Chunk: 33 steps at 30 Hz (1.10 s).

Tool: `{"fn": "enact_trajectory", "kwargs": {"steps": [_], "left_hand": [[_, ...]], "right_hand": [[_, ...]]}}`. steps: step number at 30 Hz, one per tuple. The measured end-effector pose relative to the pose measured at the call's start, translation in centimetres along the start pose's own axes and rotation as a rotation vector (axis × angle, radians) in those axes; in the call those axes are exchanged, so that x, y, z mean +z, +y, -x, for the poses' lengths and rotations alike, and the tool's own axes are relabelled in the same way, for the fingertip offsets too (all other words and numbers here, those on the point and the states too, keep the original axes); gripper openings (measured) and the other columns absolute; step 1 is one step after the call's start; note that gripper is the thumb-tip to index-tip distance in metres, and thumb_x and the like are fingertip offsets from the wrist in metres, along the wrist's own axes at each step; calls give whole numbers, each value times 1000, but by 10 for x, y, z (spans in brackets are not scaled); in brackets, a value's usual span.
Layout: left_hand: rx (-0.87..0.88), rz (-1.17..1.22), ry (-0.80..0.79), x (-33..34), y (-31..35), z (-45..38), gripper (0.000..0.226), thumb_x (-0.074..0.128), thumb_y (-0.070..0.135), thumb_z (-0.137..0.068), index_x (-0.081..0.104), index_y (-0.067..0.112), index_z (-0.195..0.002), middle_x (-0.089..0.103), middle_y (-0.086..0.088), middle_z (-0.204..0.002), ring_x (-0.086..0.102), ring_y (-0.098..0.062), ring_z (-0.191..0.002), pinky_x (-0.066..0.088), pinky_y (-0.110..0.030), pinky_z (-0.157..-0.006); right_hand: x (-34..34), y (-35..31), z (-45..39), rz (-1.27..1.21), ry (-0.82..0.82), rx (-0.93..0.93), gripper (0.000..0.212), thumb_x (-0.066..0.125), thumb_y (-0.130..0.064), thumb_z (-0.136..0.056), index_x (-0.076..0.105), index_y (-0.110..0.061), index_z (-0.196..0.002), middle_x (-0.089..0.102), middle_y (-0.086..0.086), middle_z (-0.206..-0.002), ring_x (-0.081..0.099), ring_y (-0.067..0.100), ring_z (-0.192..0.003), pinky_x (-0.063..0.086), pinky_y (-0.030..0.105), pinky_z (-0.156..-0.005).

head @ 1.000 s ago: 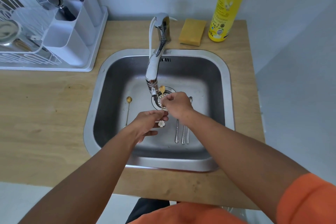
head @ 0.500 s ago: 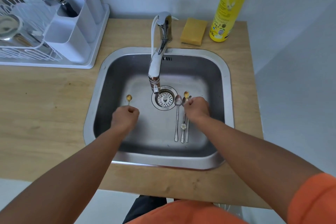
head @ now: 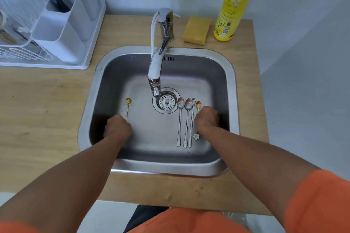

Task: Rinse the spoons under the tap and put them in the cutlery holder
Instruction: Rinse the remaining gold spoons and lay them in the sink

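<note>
In the steel sink [head: 230, 89], a thin gold spoon [head: 128, 101] lies at the left. My left hand [head: 117, 126] is closed over the lower end of its handle. Three silver spoons [head: 186, 119] lie side by side right of the drain. Just right of them lies a second gold spoon [head: 198, 104] with a white flower at its handle end; my right hand [head: 206, 119] is curled over the middle of its handle. The tap [head: 161, 58] points over the drain, and I see no water running. The white cutlery holder [head: 62, 30] stands at the back left with dark utensils in it.
A white dish rack [head: 20, 51] with metal cups sits behind the holder. A yellow sponge [head: 197, 30] and a yellow dish-soap bottle [head: 234, 5] stand behind the sink at the right. The wooden counter [head: 37, 109] surrounds the sink.
Both hands left the tap, where they held the flower-ended spoon. The right hand brought that spoon down beside the silver ones; the left hand went to the gold spoon at the left.
</note>
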<state>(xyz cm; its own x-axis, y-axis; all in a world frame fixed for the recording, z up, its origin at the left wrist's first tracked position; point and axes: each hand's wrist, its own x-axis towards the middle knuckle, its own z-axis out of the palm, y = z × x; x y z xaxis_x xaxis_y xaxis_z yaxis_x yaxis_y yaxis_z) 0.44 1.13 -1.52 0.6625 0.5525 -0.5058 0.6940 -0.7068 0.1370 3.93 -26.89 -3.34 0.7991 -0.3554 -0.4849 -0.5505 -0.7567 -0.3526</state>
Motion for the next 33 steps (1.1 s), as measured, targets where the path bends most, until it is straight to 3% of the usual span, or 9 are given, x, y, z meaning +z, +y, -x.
{"fn": "enact_trajectory", "kwargs": {"steps": [5, 11, 14, 17, 20, 23, 26, 29, 33], "left_hand": [[-15, -54, -46, -1, 2, 5, 31, 61, 21, -99, 67, -5, -115, 69, -25, -114, 69, -45, -98, 56, -45, -79], [11, -40, -186, -4, 3, 10, 28, 53, 28, -96, 68, 4, -96, 71, -16, -99, 70, -38, -84, 62, -47, -84], [7, 79, -214, -1, 8, 14, 27, 56, 33, -93, 65, 8, -88, 69, -14, -90, 69, -35, -78, 62, -43, -79], [19, 153, -220, 0, 20, 23, 23, 59, 32, -87, 61, 10, -78, 66, -11, -78, 66, -30, -68, 56, -33, -64], [47, 210, -277, 1, 34, 37, 28, 55, 34, -78, 64, 8, -79, 68, -12, -74, 67, -31, -60, 53, -31, -59], [105, 233, -325, 3, 47, 53, 33, 52, 34, -78, 66, 5, -84, 72, -17, -80, 70, -35, -64, 62, -41, -66], [131, 249, -347, 6, 57, 62, 31, 54, 30, -86, 69, 3, -86, 73, -18, -81, 73, -36, -69, 66, -51, -75], [150, 258, -368, 10, 60, 69, 31, 54, 30, -90, 71, 4, -88, 73, -18, -81, 74, -37, -73, 66, -51, -74], [156, 285, -393, 17, 58, 75, 31, 56, 32, -91, 72, 7, -83, 71, -10, -72, 68, -29, -61, 64, -37, -60]], "right_hand": [[2, -1, -2, 32, 4, -8, 7, 61, -12, -97, 66, -9, -95, 69, 13, -99, 63, 31, -78, 52, 32, -64], [-1, 0, 0, 11, -36, 0, 14, 59, -17, -98, 67, -6, -102, 69, 15, -105, 69, 34, -90, 56, 34, -69], [-4, -5, 7, -11, -9, -40, 23, 57, -26, -99, 64, -8, -111, 67, 14, -109, 68, 35, -97, 59, 38, -78], [-5, -17, 17, -61, 2, -127, 21, 50, -32, -99, 64, -18, -105, 69, 7, -106, 66, 33, -96, 52, 34, -75], [-2, -36, 26, -204, -134, -192, 20, 53, -32, -98, 65, -21, -86, 70, 1, -93, 64, 25, -86, 50, 32, -73], [1, -56, 31, -307, -336, -249, 28, 60, -28, -96, 68, -10, -76, 69, 7, -77, 57, 19, -68, 44, 29, -64], [4, -69, 32, -404, -454, -191, 24, 66, -28, -96, 77, -8, -88, 77, 10, -94, 56, 17, -64, 42, 26, -56], [7, -72, 32, -482, -520, -118, 13, 71, -23, -94, 77, -15, -86, 79, 12, -97, 53, 20, -64, 37, 25, -48], [9, -66, 31, -499, -562, -94, 7, 75, -18, -90, 79, -14, -86, 80, 10, -96, 53, 19, -65, 36, 23, -47]]}}
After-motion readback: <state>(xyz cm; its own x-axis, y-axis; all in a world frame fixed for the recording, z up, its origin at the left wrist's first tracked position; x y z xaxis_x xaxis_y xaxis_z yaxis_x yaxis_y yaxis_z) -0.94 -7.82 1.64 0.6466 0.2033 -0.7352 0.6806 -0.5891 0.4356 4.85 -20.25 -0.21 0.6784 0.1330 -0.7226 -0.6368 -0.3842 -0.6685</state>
